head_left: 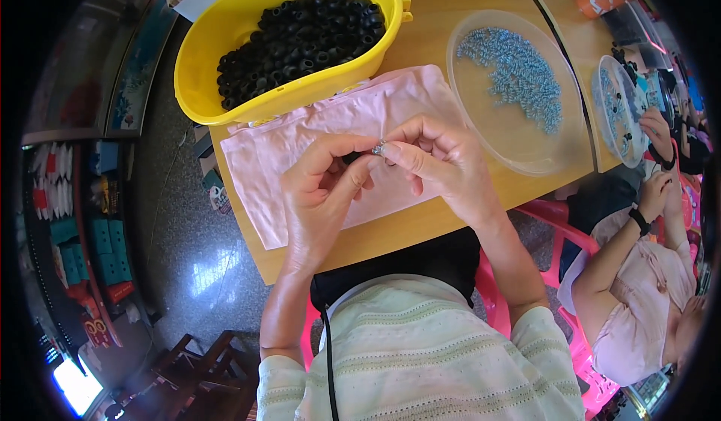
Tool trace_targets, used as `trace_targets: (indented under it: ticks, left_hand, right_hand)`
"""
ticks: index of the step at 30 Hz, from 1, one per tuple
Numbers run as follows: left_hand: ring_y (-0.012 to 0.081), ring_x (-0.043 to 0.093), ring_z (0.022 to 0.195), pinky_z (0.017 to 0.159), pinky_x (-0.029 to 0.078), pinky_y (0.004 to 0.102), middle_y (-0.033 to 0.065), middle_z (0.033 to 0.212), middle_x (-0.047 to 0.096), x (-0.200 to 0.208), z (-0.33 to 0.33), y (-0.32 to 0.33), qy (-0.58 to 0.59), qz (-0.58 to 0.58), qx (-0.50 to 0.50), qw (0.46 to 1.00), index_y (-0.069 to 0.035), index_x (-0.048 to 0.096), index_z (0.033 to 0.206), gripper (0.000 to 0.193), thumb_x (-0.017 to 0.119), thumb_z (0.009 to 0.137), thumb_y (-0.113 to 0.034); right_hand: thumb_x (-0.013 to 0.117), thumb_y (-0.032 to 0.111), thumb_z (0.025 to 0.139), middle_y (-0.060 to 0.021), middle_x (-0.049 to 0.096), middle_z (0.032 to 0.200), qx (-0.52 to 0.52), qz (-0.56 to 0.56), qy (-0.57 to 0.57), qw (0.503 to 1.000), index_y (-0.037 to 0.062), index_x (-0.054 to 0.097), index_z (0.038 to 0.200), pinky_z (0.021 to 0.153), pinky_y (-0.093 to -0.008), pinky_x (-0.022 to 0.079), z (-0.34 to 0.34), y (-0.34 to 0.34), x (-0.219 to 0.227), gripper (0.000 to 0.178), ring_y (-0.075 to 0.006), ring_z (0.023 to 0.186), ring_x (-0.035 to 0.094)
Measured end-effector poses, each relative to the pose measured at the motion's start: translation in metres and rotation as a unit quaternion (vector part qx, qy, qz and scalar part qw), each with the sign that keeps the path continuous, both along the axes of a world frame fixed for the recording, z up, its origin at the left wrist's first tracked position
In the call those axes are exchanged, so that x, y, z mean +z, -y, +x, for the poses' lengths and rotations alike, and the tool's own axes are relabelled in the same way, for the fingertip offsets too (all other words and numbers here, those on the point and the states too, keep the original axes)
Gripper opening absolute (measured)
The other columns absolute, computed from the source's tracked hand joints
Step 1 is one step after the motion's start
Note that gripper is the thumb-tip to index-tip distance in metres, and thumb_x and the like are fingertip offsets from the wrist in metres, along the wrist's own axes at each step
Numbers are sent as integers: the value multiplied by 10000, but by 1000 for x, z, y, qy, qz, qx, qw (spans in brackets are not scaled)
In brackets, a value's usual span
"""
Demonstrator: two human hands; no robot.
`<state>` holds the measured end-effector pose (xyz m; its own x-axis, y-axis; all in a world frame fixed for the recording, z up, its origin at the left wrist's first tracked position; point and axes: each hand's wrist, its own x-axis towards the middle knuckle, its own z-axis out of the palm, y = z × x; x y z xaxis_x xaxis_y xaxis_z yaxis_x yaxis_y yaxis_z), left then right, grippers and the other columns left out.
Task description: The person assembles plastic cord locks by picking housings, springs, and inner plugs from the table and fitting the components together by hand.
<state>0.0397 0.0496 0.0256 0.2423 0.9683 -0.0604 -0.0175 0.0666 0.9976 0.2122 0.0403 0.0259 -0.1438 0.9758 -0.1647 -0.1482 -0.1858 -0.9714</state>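
Observation:
Above a pink cloth (259,169), my two hands meet fingertip to fingertip. My left hand (315,184) is closed, pinching a small black rubber piece (351,157), mostly covered by the fingers. Between thumb and forefinger, my right hand (451,162) grips a small shiny silvery piece (378,148) right at the black one's end. Whether one sits inside the other I cannot tell. Beyond the cloth, a yellow tub (197,83) holds many hollow black rubber pieces (300,42). To the right, a round clear tray (518,162) carries a heap of small blue shiny pieces (518,75).
The wooden table (420,15) ends just in front of my body. On the right, another person (638,286) works over a second clear tray (607,120). Pink plastic chairs (552,214) stand nearby. Shelves with packaged goods (90,233) line the left side.

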Motion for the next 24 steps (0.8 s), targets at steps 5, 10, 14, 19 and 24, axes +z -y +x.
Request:
trace_targets:
  ticks: [5, 10, 14, 19, 24]
  left_hand:
    - [69, 565, 663, 522, 430, 174, 47, 893, 596, -6, -1, -1, -44, 107, -2, 993, -5, 635, 981, 150, 623, 839, 41]
    - [70, 566, 665, 525, 430, 175, 47, 890, 594, -5, -2, -2, -49, 77, -9, 996, -2, 637, 972, 144, 623, 836, 44]
    - [71, 560, 660, 540, 443, 189, 46, 875, 596, 2, 0, -3, -77, 63, -10, 995, -1, 638, 971, 149, 639, 827, 37]
    - [83, 556, 645, 569, 459, 209, 49, 849, 602, 1, 4, -1, -121, 121, 12, 985, 7, 637, 958, 141, 644, 820, 35]
    - [94, 559, 635, 581, 457, 209, 59, 833, 601, 3, 4, -3, -146, 146, 1, 979, 11, 634, 948, 130, 646, 819, 29]
  right_hand:
    - [615, 136, 890, -35, 602, 792, 2, -3, -35, 999, -12, 614, 925, 469, -189, 424, 0, -1, -1, 152, -46, 568, 510]
    - [608, 131, 895, -38, 603, 793, -2, 10, -37, 999, -9, 611, 925, 471, -187, 425, -1, 0, -5, 144, -47, 566, 509]
    - [615, 129, 891, -36, 603, 794, -17, 16, -33, 999, -5, 607, 915, 473, -178, 423, -1, 2, -4, 136, -45, 563, 509]
    - [633, 126, 880, -19, 605, 772, -31, 6, -11, 999, -4, 612, 883, 467, -169, 415, -3, 1, -3, 133, -30, 564, 502]
    - [625, 107, 882, -12, 586, 769, -33, 23, 0, 999, 9, 602, 893, 467, -163, 405, -4, 2, -5, 101, -33, 559, 500]
